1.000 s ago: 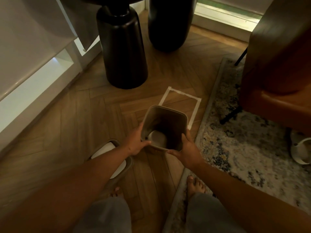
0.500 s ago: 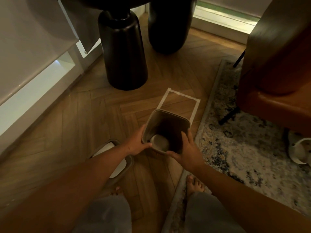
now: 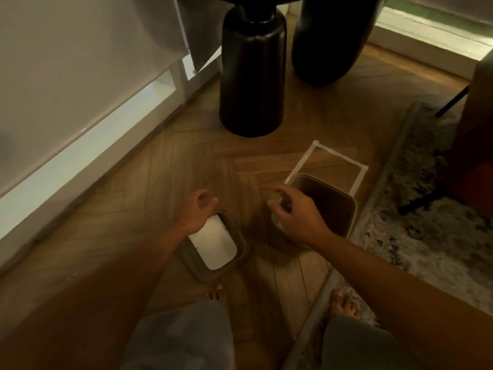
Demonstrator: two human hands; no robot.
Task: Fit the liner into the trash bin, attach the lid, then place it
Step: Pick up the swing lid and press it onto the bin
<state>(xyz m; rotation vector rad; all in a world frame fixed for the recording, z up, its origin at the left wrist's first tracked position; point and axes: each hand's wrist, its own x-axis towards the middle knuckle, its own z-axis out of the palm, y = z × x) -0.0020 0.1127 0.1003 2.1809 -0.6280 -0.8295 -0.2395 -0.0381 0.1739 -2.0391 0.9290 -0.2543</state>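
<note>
Head view, looking down at the wooden floor (image 3: pixel 149 198). The trash bin (image 3: pixel 330 206) stands open-mouthed at right of centre, its far edge overlapping the near side of the taped rectangle (image 3: pixel 333 158), with the rug (image 3: pixel 426 231) just beside it at right. The right hand (image 3: pixel 296 212) hovers over the bin's left rim, its fingers (image 3: pixel 274 206) loosely curled and partly apart; motion blur at the fingertips prevents telling whether they pinch anything or touch the rim. The lid (image 3: pixel 213 244), a brown frame with a pale centre panel, lies flat on the floor at lower centre, left of the bin and apart from it, its long axis running from upper left to lower right. The left hand (image 3: pixel 197 209) hangs over the lid's far end with fingers (image 3: pixel 205 198) spread and empty; contact with the lid cannot be confirmed. No liner can be made out inside the dark bin. Judged from this layout, the lid lies directly beneath the left hand, which is the nearer of the two, and would have to travel rightward to reach the bin. Two dark table legs (image 3: pixel 252 70) stand at the top of the frame
</note>
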